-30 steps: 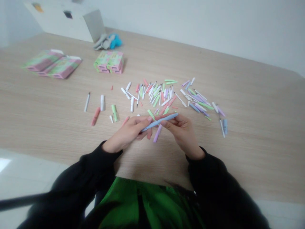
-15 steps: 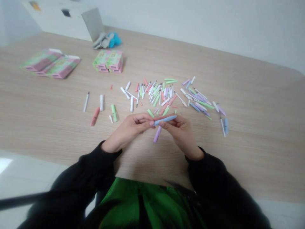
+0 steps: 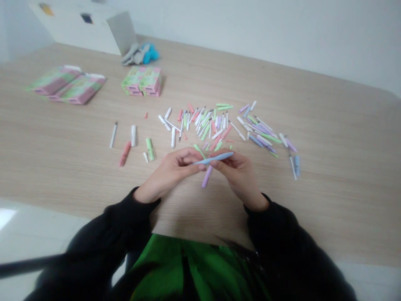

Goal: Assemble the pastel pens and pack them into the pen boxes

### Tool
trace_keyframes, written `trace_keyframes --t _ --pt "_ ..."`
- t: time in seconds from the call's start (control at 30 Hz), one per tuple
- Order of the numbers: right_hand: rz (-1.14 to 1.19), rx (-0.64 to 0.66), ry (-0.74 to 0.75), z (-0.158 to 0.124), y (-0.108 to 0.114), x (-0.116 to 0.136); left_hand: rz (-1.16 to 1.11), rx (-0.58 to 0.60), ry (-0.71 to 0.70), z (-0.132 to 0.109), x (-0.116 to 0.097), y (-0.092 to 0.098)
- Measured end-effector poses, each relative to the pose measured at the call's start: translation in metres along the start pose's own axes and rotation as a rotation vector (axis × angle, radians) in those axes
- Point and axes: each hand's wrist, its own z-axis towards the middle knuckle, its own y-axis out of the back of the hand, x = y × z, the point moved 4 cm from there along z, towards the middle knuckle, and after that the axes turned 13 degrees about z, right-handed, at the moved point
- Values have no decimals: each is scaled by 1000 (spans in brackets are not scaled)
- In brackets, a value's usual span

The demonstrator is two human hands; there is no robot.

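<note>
A slim light-blue pen (image 3: 222,156) lies across both hands, its tapered end pointing right. My left hand (image 3: 177,167) pinches its left end between thumb and fingers. With thumb on top and fingers behind, my right hand (image 3: 236,169) grips the pen's middle and right part. Just below the pen, a purple pen part (image 3: 206,177) rests on the table between the hands. A green pen part (image 3: 199,150) sits right behind the left fingertips. Beyond the hands spreads a pile of pen barrels, caps and white refills (image 3: 205,121).
More pen parts (image 3: 263,131) lie to the right. On the left are a red barrel (image 3: 125,154), a green piece (image 3: 150,149) and a white refill (image 3: 113,134). Pink-green boxes (image 3: 142,80), flat packs (image 3: 83,88), gloves (image 3: 140,53) and a white carton (image 3: 84,27) stand farther back.
My left thumb and fingers have shifted on the pen, and more of its left end shows. The right hand keeps its grip almost unmoved.
</note>
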Motion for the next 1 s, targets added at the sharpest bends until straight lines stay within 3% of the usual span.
trace_keyframes --t 0.07,0.23,0.3,0.47,0.53,0.63,0.7,0.83,1.0 --pt "9 -11 -9 0 1 1 -39 68 25 -2 -2 -3" --pt "70 69 -75 -3 -4 2 -165 391 161 -10 0 -11" --pt "67 71 -76 -4 -5 2 -63 352 135 -9 1 -8" --pt "-16 -42 -37 -3 0 3 163 43 -37 -2 -4 -1" --pt "-22 -38 -51 -3 -1 2 124 70 4 -2 -4 -3" --pt "25 9 -74 -3 -3 2 4 297 93 -6 -3 -11" --pt "74 42 -75 -2 -5 2 -45 384 109 -7 -3 -13" --pt "90 51 -39 -2 -3 2 24 293 41 -5 -3 -9" --pt "28 -50 -18 -4 1 0 267 116 -81 -3 -5 -4"
